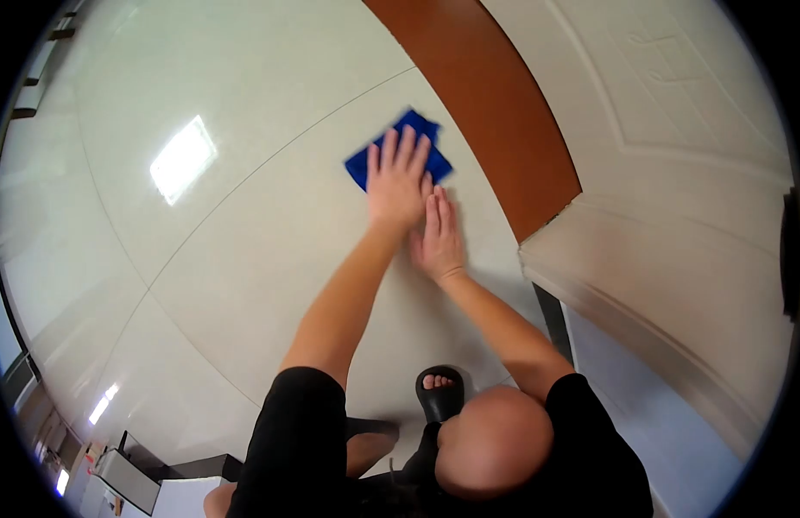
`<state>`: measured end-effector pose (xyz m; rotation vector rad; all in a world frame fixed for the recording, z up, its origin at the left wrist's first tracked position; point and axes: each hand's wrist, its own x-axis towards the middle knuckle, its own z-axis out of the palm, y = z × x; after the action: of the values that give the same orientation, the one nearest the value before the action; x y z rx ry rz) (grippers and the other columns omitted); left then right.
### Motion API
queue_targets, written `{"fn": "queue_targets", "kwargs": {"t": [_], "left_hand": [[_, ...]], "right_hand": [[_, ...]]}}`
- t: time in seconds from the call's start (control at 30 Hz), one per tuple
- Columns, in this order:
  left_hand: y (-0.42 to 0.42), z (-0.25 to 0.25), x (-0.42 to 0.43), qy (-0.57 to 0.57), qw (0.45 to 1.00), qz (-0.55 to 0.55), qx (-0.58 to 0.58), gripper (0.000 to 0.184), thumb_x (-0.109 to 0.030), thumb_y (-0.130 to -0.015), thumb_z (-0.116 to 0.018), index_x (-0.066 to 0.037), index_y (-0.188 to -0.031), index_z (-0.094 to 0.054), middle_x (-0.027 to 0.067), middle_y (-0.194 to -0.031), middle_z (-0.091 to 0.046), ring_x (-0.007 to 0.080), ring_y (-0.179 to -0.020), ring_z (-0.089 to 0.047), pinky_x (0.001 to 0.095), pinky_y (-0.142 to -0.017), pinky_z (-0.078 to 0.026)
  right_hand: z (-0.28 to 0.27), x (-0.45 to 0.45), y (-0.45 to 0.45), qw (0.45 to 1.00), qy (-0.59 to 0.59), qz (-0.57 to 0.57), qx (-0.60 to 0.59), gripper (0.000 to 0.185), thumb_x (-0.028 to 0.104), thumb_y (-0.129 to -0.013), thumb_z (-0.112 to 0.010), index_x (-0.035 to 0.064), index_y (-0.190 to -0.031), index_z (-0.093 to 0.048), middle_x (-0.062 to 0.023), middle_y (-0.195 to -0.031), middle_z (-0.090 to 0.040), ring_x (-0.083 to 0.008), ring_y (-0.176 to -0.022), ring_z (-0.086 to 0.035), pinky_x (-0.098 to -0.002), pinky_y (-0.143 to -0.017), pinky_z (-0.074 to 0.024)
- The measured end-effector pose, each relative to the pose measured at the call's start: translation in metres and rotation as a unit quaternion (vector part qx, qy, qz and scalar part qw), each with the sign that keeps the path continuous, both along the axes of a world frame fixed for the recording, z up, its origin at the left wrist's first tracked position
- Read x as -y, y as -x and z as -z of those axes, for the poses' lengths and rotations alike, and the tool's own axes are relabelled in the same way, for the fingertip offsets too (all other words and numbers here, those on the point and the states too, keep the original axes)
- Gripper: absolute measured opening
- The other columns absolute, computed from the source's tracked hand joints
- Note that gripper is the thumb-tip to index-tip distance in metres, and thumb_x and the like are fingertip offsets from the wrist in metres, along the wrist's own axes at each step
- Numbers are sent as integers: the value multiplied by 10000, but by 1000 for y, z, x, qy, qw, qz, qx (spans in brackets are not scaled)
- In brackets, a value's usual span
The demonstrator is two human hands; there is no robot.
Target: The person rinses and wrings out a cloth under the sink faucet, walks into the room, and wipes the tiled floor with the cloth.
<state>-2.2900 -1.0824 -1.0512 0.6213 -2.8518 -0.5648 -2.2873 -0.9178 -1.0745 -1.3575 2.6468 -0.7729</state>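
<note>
My left hand (400, 183) lies flat with its fingers spread on a blue cloth (359, 167), pressing it against the glossy pale floor tiles. The cloth spreads out on both sides of my fingers; its middle is hidden under them. Just behind and to the right, my right hand (440, 237) has its fingers stretched forward and holds nothing. Its fingertips come close to the heel and thumb of my left hand; whether they touch I cannot tell.
A brown threshold strip (503, 112) runs along the right, beside a pale panelled door (676, 155). A foot in a black slipper (440, 399) is close below my hands, next to a bent knee (495, 440). White and dark furniture (128, 479) stands at the lower left.
</note>
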Motion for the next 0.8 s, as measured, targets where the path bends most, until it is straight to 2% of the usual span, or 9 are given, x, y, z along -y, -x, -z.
{"fn": "queue_targets", "kwargs": {"t": [0.07,0.17,0.23,0.3,0.37,0.47,0.53,0.7,0.8], "left_hand": [[-20,1,-24,36,998,54,16,630,-374,-983,-557,-229,-1584,-440,56,-1684,-341,309,-1569,-249,558,-1260,-174],[-49,-2,-16,-30,998,58,5,617,-369,-968,-582,-296,-1569,-462,44,-1682,-345,313,-1565,-261,597,-1242,-186],[-76,-11,-9,-54,997,47,26,617,-374,-952,-611,-336,-1553,-480,40,-1678,-353,328,-1558,-275,633,-1226,-188],[-110,-14,-5,-39,998,15,41,625,-384,-945,-615,-330,-1553,-482,52,-1678,-353,338,-1561,-266,639,-1225,-181],[-151,-19,-5,-29,997,-27,72,637,-400,-940,-609,-333,-1559,-472,66,-1680,-348,348,-1564,-257,644,-1223,-181],[-224,-7,-15,4,988,-121,101,638,-442,-924,-610,-304,-1539,-510,110,-1680,-336,407,-1554,-248,661,-1212,-180],[-278,-9,-27,9,971,-198,133,666,-439,-944,-581,-196,-1557,-490,195,-1688,-281,480,-1550,-199,677,-1218,-116],[-424,-9,-113,-17,864,-459,207,761,-375,-991,-543,-137,-1655,-258,255,-1721,-76,525,-1562,-57,699,-1212,-68],[-455,-9,-144,-54,817,-534,211,770,-394,-978,-581,-135,-1642,-289,259,-1718,-76,539,-1558,-50,724,-1195,-89]], "right_hand": [[-2,-6,0,1000,19,-14,7,760,207,-930,-608,-5,-1588,-292,-285,-1652,-253,-459,-1531,-280,-614,-1236,-232],[-11,-5,0,998,47,-31,5,731,227,-927,-579,54,-1593,-334,-268,-1643,-300,-457,-1529,-287,-647,-1230,-202],[-16,-2,4,999,-1,-32,6,710,261,-925,-573,62,-1577,-374,-247,-1636,-334,-451,-1529,-290,-636,-1238,-191],[-21,4,3,998,-54,-19,7,679,294,-911,-574,80,-1543,-451,-197,-1632,-377,-418,-1535,-295,-607,-1251,-181],[-25,8,1,995,-100,-17,-9,687,294,-903,-588,89,-1545,-454,-186,-1639,-370,-395,-1541,-294,-595,-1255,-188],[-25,12,1,990,-134,-16,-32,678,274,-905,-608,97,-1543,-462,-163,-1654,-354,-363,-1549,-289,-573,-1260,-202],[-27,12,0,989,-143,-19,-37,667,260,-913,-608,97,-1544,-462,-160,-1661,-342,-363,-1551,-284,-568,-1263,-201],[-21,13,0,985,-158,-31,-67,669,241,-942,-572,104,-1577,-410,-156,-1677,-314,-364,-1565,-249,-558,-1270,-185],[-14,9,0,986,-145,-39,-76,663,237,-953,-547,105,-1585,-395,-161,-1680,-307,-373,-1565,-242,-560,-1271,-175]]}}
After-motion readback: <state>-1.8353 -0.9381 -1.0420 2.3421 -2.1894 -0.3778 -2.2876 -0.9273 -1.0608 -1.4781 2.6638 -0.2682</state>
